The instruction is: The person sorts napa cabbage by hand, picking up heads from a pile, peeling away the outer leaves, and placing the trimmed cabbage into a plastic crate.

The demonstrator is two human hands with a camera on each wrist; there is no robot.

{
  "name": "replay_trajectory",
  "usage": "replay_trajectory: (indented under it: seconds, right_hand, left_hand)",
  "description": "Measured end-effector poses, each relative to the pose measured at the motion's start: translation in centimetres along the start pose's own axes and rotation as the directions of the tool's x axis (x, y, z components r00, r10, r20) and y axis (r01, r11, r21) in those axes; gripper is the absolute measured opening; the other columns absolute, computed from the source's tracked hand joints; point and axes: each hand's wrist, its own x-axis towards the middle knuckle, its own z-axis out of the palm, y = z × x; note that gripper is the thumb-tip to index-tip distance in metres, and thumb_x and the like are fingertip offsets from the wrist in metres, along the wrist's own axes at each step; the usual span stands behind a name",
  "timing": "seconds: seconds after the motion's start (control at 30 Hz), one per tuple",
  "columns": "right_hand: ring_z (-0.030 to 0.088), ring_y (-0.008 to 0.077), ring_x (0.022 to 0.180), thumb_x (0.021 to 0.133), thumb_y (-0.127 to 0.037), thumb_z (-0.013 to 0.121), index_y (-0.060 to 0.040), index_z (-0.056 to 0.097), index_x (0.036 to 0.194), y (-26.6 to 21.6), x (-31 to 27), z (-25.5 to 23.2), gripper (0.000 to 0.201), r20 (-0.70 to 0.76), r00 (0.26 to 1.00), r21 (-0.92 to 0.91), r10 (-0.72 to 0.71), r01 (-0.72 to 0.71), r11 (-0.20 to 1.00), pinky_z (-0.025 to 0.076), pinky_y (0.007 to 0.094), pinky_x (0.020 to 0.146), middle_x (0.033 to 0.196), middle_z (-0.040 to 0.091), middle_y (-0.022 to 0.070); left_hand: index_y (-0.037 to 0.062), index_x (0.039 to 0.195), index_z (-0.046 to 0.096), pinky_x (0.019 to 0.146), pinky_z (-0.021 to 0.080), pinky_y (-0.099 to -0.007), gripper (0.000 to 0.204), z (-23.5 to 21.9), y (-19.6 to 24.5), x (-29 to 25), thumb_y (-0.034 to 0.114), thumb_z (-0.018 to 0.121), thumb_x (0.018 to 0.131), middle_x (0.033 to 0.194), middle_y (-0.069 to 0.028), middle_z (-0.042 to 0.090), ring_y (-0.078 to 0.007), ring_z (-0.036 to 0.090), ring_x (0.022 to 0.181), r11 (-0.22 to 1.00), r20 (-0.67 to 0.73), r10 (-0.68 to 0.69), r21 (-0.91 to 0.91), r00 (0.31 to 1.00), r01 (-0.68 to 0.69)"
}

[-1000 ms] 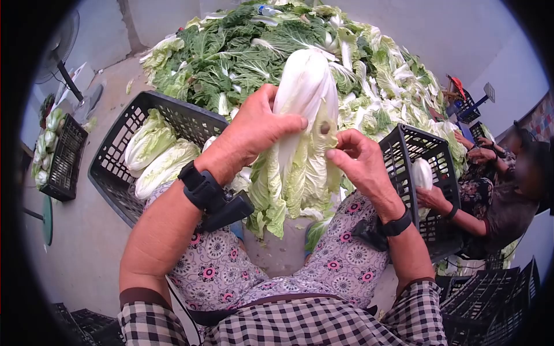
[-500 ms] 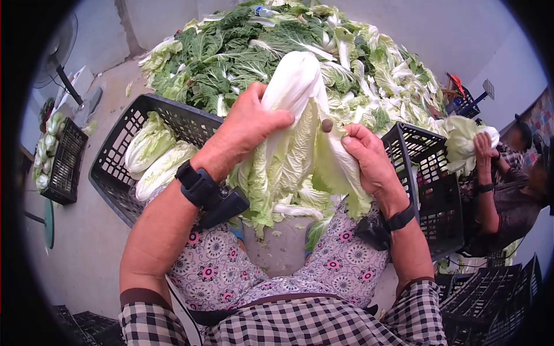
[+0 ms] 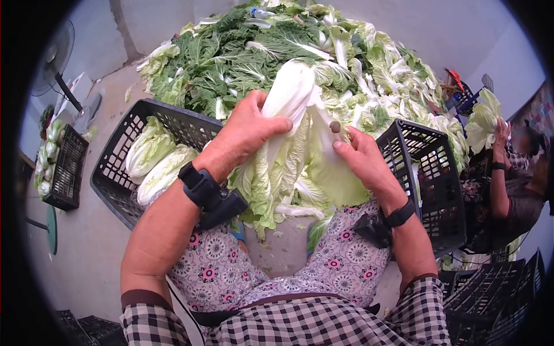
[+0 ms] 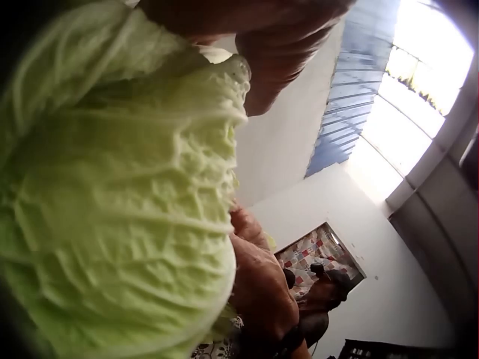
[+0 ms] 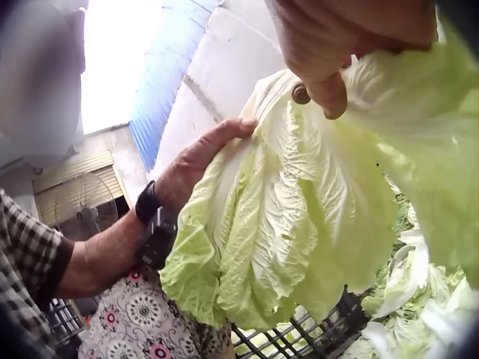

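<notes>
My left hand (image 3: 245,127) grips a napa cabbage (image 3: 291,89) by its side, thumb across the pale stalk. The white base points up and away, and the yellow-green leaves hang toward my knees. Pulled out to the right is an outer leaf (image 3: 334,173), pinched near its edge by my right hand (image 3: 367,161). A small round brown lump (image 3: 335,127), resembling a snail shell, shows right by the right thumb and forefinger. In the right wrist view the lump (image 5: 301,93) sits against the leaf. Crinkled leaf (image 4: 127,217) fills much of the left wrist view.
A black crate (image 3: 109,167) at left holds cabbages (image 3: 151,147). Another black crate (image 3: 438,190) stands at right, near a person (image 3: 513,179) handling a cabbage. Behind lies a large heap of leaves (image 3: 231,63). A fan (image 3: 55,57) stands far left.
The right hand has drawn an outer leaf away from the cabbage, outward to the right. The cabbage has tilted and shifted slightly left. At right, the other person has raised a cabbage.
</notes>
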Motion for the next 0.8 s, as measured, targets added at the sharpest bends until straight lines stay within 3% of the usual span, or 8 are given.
replay_trajectory:
  seconds: [0.1,0.13,0.2,0.27,0.37,0.57,0.7,0.8]
  right_hand:
    - [0.062,0.0137,0.083,0.087,-0.016,0.061,0.0036,0.053,0.115,-4.2,-0.3,-2.4,0.034,0.089,0.995,0.592,0.033,-0.08,0.802,0.053,0.0267,0.074,0.093,0.063,0.0141]
    - [0.062,0.0132,0.078,0.087,-0.017,0.063,0.0032,0.054,0.113,-2.0,0.9,-3.5,0.034,-0.021,0.958,0.122,-0.286,0.286,0.95,0.053,0.0259,0.069,0.093,0.063,0.013]
    - [0.06,0.0113,0.065,0.085,-0.018,0.066,0.0019,0.057,0.107,-1.1,0.4,-1.0,0.031,-0.074,0.99,0.498,-0.12,0.141,0.856,0.052,0.024,0.059,0.092,0.063,0.0101]
    - [0.062,0.0135,0.07,0.087,-0.013,0.062,0.0017,0.058,0.102,-2.2,0.7,-0.2,0.021,0.191,0.96,0.581,0.207,-0.28,0.764,0.054,0.027,0.066,0.092,0.065,0.0081]
    - [0.066,0.0178,0.078,0.089,-0.01,0.056,0.002,0.054,0.106,-0.6,2.0,-0.5,0.021,0.163,0.971,0.511,0.172,-0.233,0.828,0.056,0.0338,0.075,0.093,0.065,0.0098]
    - [0.059,0.0107,0.07,0.089,-0.014,0.055,0.0019,0.058,0.1,0.7,1.9,-2.0,0.019,0.005,0.988,0.284,0.153,-0.148,0.948,0.05,0.0258,0.067,0.086,0.063,0.0037]
    - [0.053,0.0062,0.07,0.087,-0.015,0.057,0.0026,0.062,0.097,0.7,1.0,-4.5,0.021,-0.081,0.994,-0.086,-0.071,0.064,0.994,0.044,0.0228,0.063,0.08,0.06,0.0002]
    - [0.053,0.0069,0.07,0.087,-0.016,0.057,0.0033,0.062,0.101,0.7,1.0,-5.2,0.025,-0.066,0.994,-0.112,-0.087,0.08,0.991,0.045,0.0238,0.063,0.081,0.062,0.0019]
  left_hand:
    - [-0.0048,0.115,0.047,0.081,0.05,-0.0307,0.056,-0.3,0.4,0.3,0.016,0.073,0.069,0.105,-0.0123,0.058,-0.0179,0.06,0.09,0.966,0.059,-0.061,-0.249,0.996,0.073]
    - [-0.0049,0.115,0.047,0.081,0.051,-0.0308,0.056,-0.3,0.5,0.1,0.015,0.073,0.07,0.105,-0.0126,0.058,-0.0182,0.06,0.09,0.966,0.055,-0.058,-0.25,0.997,0.07]
    - [-0.0052,0.115,0.046,0.081,0.052,-0.0312,0.056,-0.1,1.5,0.5,0.015,0.074,0.07,0.107,-0.0131,0.058,-0.0188,0.061,0.09,0.968,0.067,-0.021,-0.247,0.998,0.037]
    - [-0.0057,0.116,0.045,0.081,0.052,-0.0314,0.058,-0.1,0.7,0.6,0.015,0.074,0.07,0.106,-0.0136,0.058,-0.019,0.061,0.09,0.972,0.018,-0.082,-0.219,0.996,0.084]
    - [-0.0051,0.115,0.045,0.082,0.051,-0.0312,0.058,-0.8,-0.5,0.2,0.015,0.074,0.07,0.105,-0.0129,0.058,-0.0186,0.06,0.089,0.974,0.001,-0.146,-0.176,0.989,0.144]
    - [-0.0024,0.112,0.05,0.085,0.045,-0.0293,0.05,-1.3,0.8,0.3,0.008,0.07,0.068,0.102,-0.0103,0.058,-0.0176,0.058,0.091,0.995,-0.064,0.041,0.094,0.997,-0.035]
    - [0.0017,0.106,0.054,0.083,0.047,-0.0297,0.041,-3.3,1.4,0.4,0.005,0.068,0.068,0.097,-0.0097,0.063,-0.0176,0.06,0.09,0.871,-0.087,0.215,0.469,0.973,-0.15]
    - [0.005,0.102,0.056,0.08,0.048,-0.0321,0.035,-3.5,1.5,0.4,0.004,0.067,0.068,0.093,-0.0102,0.064,-0.0217,0.062,0.089,0.741,-0.117,0.339,0.645,0.933,-0.189]
